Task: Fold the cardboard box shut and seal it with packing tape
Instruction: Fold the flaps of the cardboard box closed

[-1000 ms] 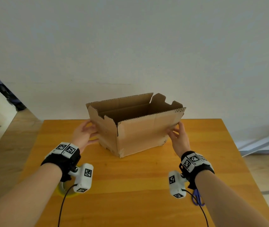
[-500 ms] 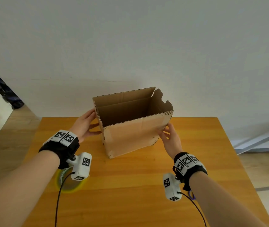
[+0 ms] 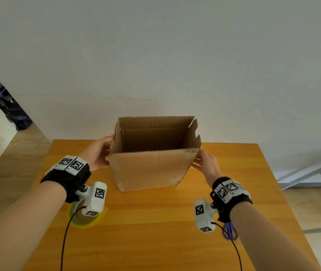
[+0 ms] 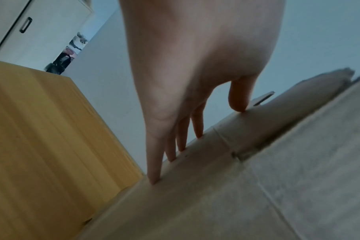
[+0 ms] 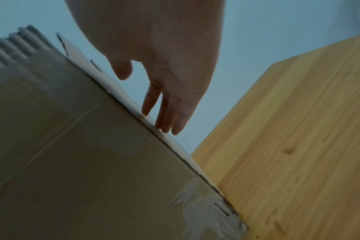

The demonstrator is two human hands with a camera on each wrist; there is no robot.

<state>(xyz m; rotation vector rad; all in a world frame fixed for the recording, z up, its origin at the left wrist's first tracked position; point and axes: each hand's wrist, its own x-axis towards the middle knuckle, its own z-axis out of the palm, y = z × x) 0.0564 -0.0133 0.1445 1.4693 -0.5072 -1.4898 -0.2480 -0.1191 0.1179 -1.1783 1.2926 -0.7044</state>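
Note:
An open brown cardboard box (image 3: 151,169) stands on the wooden table (image 3: 155,231), its top flaps upright, its front face square to me. My left hand (image 3: 99,153) lies flat against the box's left side, straight fingers (image 4: 154,162) touching the cardboard (image 4: 257,178). My right hand (image 3: 206,163) presses its straight fingers (image 5: 166,118) on the box's right side (image 5: 72,146). A roll of tape (image 3: 81,218) with a yellowish rim lies on the table, partly hidden under my left wrist camera.
Purple-handled scissors (image 3: 230,231) lie on the table near my right forearm. A white wall stands just behind the table. A white cabinet (image 4: 31,27) is off to the left, and a metal frame (image 3: 312,173) stands on the floor at right.
The box has been turned between my hands, from corner-on to front face toward me, and now sits further to the right in view. Both hands stayed on its sides.

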